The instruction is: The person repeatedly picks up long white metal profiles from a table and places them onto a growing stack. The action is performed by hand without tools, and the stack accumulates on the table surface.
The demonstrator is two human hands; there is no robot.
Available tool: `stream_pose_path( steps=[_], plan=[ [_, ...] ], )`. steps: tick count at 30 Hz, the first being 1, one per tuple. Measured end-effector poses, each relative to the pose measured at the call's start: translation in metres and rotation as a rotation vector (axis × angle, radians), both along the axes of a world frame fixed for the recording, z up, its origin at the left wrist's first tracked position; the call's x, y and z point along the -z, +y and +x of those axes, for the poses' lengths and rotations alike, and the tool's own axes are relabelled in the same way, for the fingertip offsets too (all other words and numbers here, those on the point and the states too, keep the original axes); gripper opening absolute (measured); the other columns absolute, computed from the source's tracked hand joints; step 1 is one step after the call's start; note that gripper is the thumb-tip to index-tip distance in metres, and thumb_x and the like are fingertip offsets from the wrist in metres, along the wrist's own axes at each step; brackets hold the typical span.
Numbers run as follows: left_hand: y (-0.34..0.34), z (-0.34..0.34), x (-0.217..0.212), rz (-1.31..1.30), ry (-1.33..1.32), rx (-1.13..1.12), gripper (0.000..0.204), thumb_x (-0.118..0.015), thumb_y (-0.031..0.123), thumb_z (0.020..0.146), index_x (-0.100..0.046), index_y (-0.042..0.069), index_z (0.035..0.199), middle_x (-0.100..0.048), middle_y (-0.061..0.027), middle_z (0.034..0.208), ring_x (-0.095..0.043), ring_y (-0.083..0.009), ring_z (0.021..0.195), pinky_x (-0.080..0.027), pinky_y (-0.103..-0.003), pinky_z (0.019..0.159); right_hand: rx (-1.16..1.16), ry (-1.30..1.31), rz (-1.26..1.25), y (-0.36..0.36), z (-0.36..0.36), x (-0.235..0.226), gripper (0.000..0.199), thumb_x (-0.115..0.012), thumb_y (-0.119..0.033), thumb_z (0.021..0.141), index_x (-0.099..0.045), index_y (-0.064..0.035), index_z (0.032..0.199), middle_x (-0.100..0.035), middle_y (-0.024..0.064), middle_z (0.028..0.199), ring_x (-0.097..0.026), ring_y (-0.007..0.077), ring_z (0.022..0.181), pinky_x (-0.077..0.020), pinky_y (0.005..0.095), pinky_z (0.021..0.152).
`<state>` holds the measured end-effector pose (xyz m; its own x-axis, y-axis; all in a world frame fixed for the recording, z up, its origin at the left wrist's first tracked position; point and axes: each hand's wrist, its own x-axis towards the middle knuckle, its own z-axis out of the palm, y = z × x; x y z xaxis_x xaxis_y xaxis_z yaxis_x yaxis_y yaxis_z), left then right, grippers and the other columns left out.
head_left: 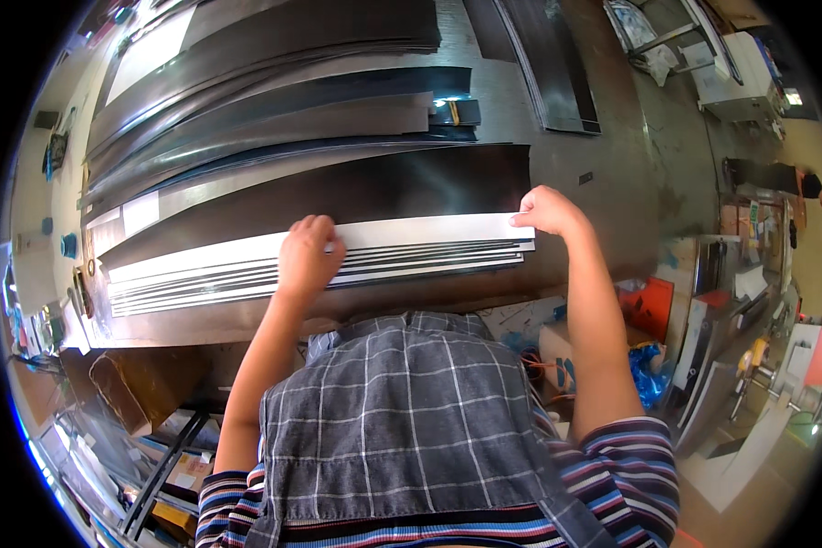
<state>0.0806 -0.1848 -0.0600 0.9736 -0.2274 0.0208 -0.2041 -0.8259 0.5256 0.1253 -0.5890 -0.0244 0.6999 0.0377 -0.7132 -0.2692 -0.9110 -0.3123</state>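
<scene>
A stack of long, thin, shiny metal sheets (201, 269) lies along the near edge of a dark metal table (612, 173). My left hand (308, 256) rests palm down on the middle of the stack, fingers curled over the top sheet. My right hand (546, 212) pinches the top sheet's right end corner between thumb and fingers. Behind the stack lies a wide dark sheet (365, 187), with more long dark strips (265, 110) fanned out beyond it.
Two narrow dark strips (557, 64) lie at the table's far right. A brown box (128, 384) sits under the table's left end. Orange and blue items (648, 310) and cluttered shelves stand to the right. A white machine (731, 73) stands at the back right.
</scene>
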Motion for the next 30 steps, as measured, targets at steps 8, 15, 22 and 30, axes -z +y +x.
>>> stream_pose_path(
  steps=[8,15,22,30],
  plan=[
    [-0.071,0.002,-0.018,0.098,0.103,0.018,0.036,-0.074,0.036,0.076,-0.051,0.008,0.071,-0.055,-0.0082,0.071,-0.060,-0.0301,0.068,-0.047,-0.042,0.057,0.046,-0.158,-0.208,0.015,-0.020,-0.020,0.049,-0.077,-0.047,0.064,-0.070,-0.0009,0.080,-0.069,0.0194,0.088,-0.067,0.0334,0.084,-0.0518,0.0409,0.075],
    [-0.068,0.001,-0.015,0.057,0.098,0.027,0.037,-0.074,0.036,0.074,-0.049,0.009,0.070,-0.054,-0.0089,0.073,-0.058,-0.0318,0.070,-0.046,-0.044,0.059,0.138,-0.295,-0.287,-0.014,-0.013,-0.027,0.047,-0.073,-0.046,0.073,-0.067,-0.0021,0.090,-0.068,0.0178,0.089,-0.066,0.0338,0.087,-0.0514,0.0422,0.076],
    [-0.053,0.001,-0.014,-0.097,0.117,0.059,0.021,-0.071,0.022,0.077,-0.056,0.009,0.074,-0.057,-0.0098,0.075,-0.060,-0.0324,0.072,-0.049,-0.043,0.061,0.639,-0.237,1.162,0.074,0.156,-0.001,0.037,-0.058,-0.033,0.094,-0.059,0.0004,0.111,-0.066,0.0130,0.106,-0.065,0.0210,0.096,-0.0526,0.0329,0.082],
    [-0.043,-0.005,-0.028,-0.378,0.147,-0.171,0.007,-0.067,0.007,0.081,-0.061,0.004,0.083,-0.060,-0.0104,0.077,-0.064,-0.0258,0.067,-0.052,-0.035,0.060,1.047,-0.128,1.142,0.119,0.305,0.053,0.045,-0.053,-0.040,0.095,-0.053,-0.0008,0.117,-0.066,0.0150,0.104,-0.065,0.0230,0.088,-0.0517,0.0348,0.073]
  ],
)
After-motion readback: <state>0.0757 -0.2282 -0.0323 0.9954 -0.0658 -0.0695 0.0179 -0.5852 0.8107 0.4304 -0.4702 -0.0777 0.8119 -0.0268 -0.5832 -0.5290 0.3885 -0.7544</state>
